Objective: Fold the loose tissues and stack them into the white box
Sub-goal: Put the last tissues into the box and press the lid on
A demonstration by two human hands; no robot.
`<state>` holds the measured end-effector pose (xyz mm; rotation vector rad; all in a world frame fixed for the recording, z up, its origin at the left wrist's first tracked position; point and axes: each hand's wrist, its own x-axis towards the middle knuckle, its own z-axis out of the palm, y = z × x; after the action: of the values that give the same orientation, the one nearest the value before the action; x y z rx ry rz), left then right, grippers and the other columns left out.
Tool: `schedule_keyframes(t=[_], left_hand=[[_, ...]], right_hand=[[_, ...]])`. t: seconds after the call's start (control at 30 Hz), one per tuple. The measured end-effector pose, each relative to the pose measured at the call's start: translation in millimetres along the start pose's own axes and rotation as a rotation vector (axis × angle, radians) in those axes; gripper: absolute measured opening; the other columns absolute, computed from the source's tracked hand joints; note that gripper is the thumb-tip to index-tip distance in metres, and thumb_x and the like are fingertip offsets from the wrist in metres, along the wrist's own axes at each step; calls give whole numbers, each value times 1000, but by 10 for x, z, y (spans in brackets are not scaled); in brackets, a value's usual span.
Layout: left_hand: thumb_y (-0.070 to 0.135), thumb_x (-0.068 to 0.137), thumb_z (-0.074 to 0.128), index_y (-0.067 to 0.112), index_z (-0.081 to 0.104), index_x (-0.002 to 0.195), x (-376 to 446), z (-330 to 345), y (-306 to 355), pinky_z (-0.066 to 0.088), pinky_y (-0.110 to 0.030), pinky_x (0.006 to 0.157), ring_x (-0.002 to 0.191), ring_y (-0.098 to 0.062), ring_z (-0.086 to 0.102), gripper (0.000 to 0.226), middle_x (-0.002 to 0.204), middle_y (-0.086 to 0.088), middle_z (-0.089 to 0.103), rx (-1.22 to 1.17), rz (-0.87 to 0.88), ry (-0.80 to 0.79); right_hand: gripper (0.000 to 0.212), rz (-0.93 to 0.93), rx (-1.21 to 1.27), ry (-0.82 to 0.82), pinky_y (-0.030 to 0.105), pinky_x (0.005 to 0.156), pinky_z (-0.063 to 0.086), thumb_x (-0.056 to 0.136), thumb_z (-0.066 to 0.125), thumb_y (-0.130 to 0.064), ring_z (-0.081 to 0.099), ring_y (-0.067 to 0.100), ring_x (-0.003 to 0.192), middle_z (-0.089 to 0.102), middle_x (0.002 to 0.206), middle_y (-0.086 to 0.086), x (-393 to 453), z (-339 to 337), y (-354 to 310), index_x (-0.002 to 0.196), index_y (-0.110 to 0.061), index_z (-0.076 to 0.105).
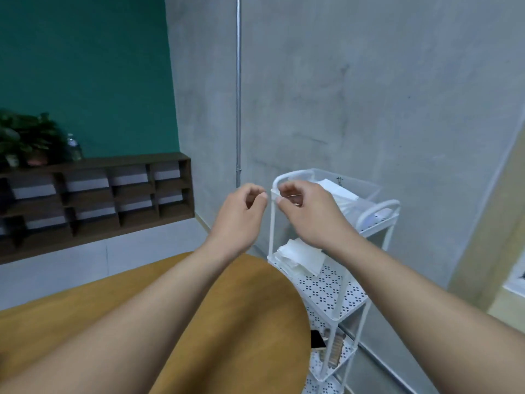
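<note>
Both hands, left [241,214] and right [306,211], hover with curled, empty fingers, so reaching for the tissues [301,255] could knock the cart [272,223].

We see both arms raised over the round wooden table [247,308]. Left hand [241,214] and right hand [306,211]: fingers curled, holding nothing visible, fingertips near each other, apart. Just beyond the right fingers [287,191], the white cart [338,305] top rail; behind them a clear box [360,186] holding folded tissues [338,190]. Below the right fingers, a loose tissue pile [301,258] on the middle shelf
</note>
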<state>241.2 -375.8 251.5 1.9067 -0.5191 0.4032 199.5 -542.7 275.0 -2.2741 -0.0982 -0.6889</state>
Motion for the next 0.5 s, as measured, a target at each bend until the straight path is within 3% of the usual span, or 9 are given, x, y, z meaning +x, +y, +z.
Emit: schedule_keyframes(t=[0.07,0.13,0.27,0.4,0.5], left_hand=[[33,112,58,25,74,113,269,222,87,47,-9,77,98,9,65,18,104,15,74,-4,5,-25],[32,112,56,24,74,113,539,448,147,52,-22,86,101,0,68,20,105,13,75,1,25,-46],[31,112,55,22,76,111,983,864,227,51,-29,84,98,-12,70,23,103,11,76,27,78,-90],[33,112,52,21,77,112,1242,1241,167,52,-35,86,94,-22,68,28,93,5,74,140,116,-183],[35,111,48,16,70,95,1361,1475,112,54,-42,86,91,-29,64,33,88,-1,69,256,138,-262]], right_hand=[[24,27,-46,13,31,103,55,105,70,-27,74,11,109,78,118,-7,240,-207,189,126,-18,77],[22,69,-119,32,29,99,54,106,68,-26,73,14,109,79,116,-5,492,-431,375,124,-19,78],[17,178,-253,72,33,92,54,106,68,-25,74,27,105,81,107,4,988,-907,775,110,-16,82],[12,309,-254,16,37,88,58,99,74,-19,76,31,105,81,100,8,1301,-1165,1195,97,-11,82],[9,351,-310,-79,35,81,56,97,78,-17,71,27,91,81,101,10,1428,-1169,1436,98,-11,84]])
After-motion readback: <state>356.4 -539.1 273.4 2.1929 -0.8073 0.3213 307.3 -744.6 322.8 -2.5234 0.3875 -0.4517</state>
